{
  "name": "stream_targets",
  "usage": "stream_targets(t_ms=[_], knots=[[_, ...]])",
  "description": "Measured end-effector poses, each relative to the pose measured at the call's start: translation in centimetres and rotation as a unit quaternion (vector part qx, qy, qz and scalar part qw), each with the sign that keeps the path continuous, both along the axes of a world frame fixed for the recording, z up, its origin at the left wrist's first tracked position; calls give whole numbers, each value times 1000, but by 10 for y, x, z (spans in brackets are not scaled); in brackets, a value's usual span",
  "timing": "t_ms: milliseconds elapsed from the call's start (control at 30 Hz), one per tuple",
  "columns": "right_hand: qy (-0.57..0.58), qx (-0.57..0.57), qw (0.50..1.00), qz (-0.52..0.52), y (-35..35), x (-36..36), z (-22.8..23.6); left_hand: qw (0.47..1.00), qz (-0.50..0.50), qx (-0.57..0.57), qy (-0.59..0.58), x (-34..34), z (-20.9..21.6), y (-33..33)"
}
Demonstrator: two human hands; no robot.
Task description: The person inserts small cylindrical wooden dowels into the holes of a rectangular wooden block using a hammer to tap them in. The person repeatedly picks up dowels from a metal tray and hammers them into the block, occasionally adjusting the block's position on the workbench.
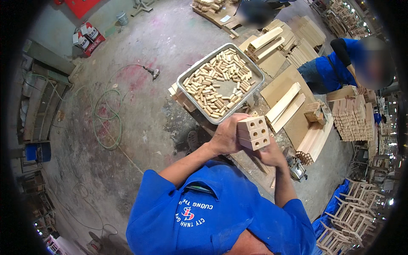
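Observation:
In front of my chest, my left hand [227, 135] and my right hand [271, 154] are closed around a small bundle of wooden pieces [253, 140]. The bundle's end faces upward and shows several round drilled holes in rows. My left palm presses its left side, while my right fingers are partly hidden behind the lower right of it. Just beyond my left hand sits a metal tray [196, 103] full of short wooden dowels [208, 80]. A bare patch of the tray bottom shows among the dowels.
Long wooden strips [285, 106] lie on a board [314, 85] to the right, near a bundle of sticks [315, 140]. A co-worker in blue [329, 70] works beyond them. A green hose [97, 123] coils on the left floor. Wooden frames [348, 212] stack at lower right.

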State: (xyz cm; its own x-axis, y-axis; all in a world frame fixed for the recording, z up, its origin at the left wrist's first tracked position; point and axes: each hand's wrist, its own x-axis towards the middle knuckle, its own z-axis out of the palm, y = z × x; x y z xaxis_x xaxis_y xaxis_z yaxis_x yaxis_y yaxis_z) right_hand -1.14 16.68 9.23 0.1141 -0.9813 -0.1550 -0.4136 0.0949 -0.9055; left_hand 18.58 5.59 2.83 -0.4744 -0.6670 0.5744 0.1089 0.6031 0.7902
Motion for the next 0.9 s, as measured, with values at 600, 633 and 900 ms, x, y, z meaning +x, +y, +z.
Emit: stream_targets(t_ms=[600,633,900], knots=[[506,90,853,94,-230,9,-116,996,-89,-15,-14,18,-10,-18],[489,77,862,113,-229,0,-120,996,-90,0,2,13,-13,-15],[442,75,881,150,-226,8,-154,986,-71,41,-143,14,-14,-9]])
